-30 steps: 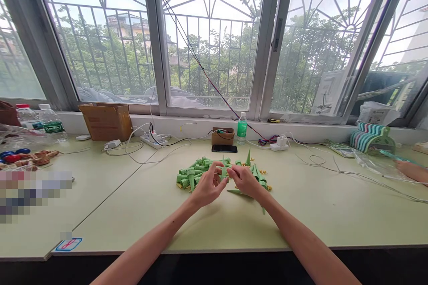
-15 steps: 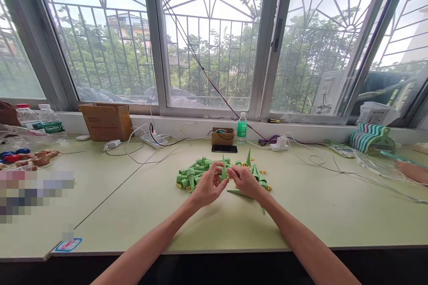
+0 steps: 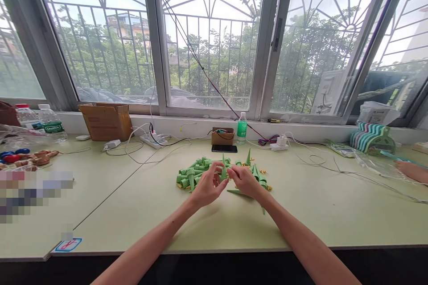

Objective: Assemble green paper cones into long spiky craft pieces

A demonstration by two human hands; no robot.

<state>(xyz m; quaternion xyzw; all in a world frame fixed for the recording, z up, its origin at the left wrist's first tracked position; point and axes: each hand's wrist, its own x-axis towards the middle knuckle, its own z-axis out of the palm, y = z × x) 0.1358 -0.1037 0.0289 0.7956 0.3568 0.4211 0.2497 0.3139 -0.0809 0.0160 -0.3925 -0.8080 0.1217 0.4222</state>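
My left hand [image 3: 209, 185] is curled around a pointed green cone [image 3: 224, 169] that stands tip up between its fingers and thumb. My right hand [image 3: 245, 180] is closed in a pinch right beside the cone's lower part. What it pinches is too small and covered to make out. Behind and left of my hands lies a heap of green cones [image 3: 187, 173], several showing hollow round ends. More cones [image 3: 248, 158] stand or lie on the right, with small yellow pieces [image 3: 263, 172] among them. One cone [image 3: 236, 192] lies flat under my right wrist.
Behind the heap are a black phone [image 3: 224, 148], a small cardboard box [image 3: 223, 136] and a green-labelled bottle [image 3: 241, 128]. Cables and power strips [image 3: 155, 140] run along the window sill. Green-striped hangers [image 3: 371, 139] and another person's hand [image 3: 412, 171] are at the right.
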